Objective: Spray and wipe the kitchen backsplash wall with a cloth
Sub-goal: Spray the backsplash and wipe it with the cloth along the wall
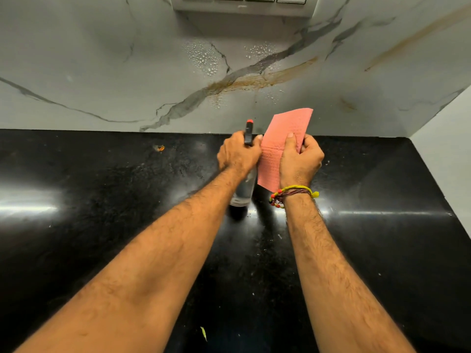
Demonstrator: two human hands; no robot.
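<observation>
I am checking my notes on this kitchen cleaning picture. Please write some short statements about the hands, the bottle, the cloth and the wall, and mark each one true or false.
1. The left hand grips the spray bottle. True.
2. The pink cloth lies flat on the black countertop. False: the right hand holds it up in front of the wall.
3. Spray droplets sit on the marble backsplash. True.
4. The cloth is pressed against the brown stain. False: it is below the stain, not on it.
5. The right wrist wears a thread bracelet. True.
</observation>
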